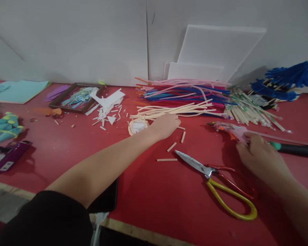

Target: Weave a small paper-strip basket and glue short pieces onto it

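My left hand (166, 125) reaches across to the near edge of a bundle of cream pipe cleaners (190, 108); its fingertips are hidden behind the hand. Just left of that wrist, a small round cream piece with a white centre (138, 126) lies partly behind the forearm. At the right, my right hand (258, 152) has its fingers around the handle of a clear glue gun (232, 130), whose nozzle points left. Scissors (206, 171) with one red and one yellow handle lie between the hands, with short cut cream pieces (171, 147) near the blades.
Coloured pipe cleaners (184, 90) lie behind the cream ones. White boards (218, 48) lean on the wall. A brown tray (77, 97), white scraps (109, 104) and a purple device (11, 155) are left; wrapped sticks (248, 107) and a black-handled tool (297, 149) are right.
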Action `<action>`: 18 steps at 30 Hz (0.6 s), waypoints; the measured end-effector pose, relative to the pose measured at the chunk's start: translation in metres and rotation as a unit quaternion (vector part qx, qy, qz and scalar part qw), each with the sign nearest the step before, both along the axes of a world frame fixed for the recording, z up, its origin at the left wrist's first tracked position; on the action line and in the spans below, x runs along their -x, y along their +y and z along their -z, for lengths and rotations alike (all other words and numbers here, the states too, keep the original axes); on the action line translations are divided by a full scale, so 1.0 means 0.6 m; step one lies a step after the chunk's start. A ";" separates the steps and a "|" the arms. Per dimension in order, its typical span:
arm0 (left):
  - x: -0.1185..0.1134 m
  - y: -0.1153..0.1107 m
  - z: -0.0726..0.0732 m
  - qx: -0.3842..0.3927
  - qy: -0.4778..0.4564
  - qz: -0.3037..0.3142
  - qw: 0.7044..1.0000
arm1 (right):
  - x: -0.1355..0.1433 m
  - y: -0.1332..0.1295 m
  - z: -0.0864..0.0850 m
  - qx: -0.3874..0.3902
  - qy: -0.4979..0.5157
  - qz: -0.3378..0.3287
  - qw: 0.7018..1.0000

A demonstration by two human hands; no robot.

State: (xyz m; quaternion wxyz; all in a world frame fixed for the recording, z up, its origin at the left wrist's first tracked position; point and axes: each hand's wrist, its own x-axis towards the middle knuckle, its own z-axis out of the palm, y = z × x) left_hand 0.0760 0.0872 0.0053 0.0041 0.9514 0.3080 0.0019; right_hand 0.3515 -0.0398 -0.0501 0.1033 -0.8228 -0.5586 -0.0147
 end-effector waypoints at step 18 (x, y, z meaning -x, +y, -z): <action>0.135 -0.215 -0.039 0.176 0.039 -0.183 0.966 | 0.020 -0.167 -0.015 -0.086 -0.058 -0.339 0.935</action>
